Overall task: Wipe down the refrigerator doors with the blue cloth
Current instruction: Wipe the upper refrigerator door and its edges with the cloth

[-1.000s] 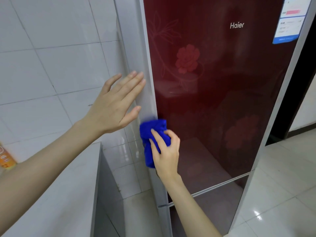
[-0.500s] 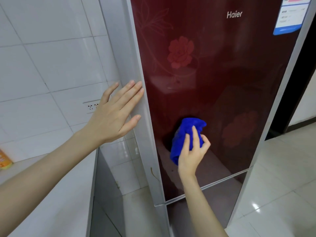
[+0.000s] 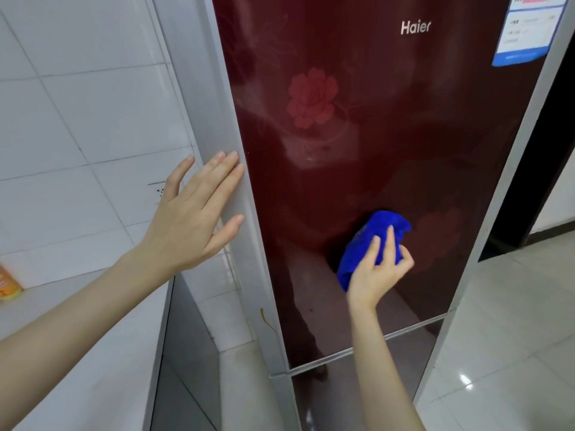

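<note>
A tall refrigerator with a glossy dark-red upper door (image 3: 373,144) printed with flowers fills the middle of the head view; the lower door (image 3: 357,387) begins below a silver seam. My right hand (image 3: 378,269) presses a bunched blue cloth (image 3: 370,241) against the lower right part of the upper door. My left hand (image 3: 193,213) lies flat, fingers spread, on the refrigerator's grey left side (image 3: 217,119) near the door edge, holding nothing.
A white counter (image 3: 77,353) stands at lower left, with an orange bottle (image 3: 7,286) at its far left. White tiled wall (image 3: 77,104) behind it. A blue-and-white label (image 3: 525,29) is stuck at the door's top right. Glossy floor tiles (image 3: 513,337) on the right.
My right hand has swept the blue cloth from the door's left edge rightward across the red door. My left hand stays on the refrigerator's side.
</note>
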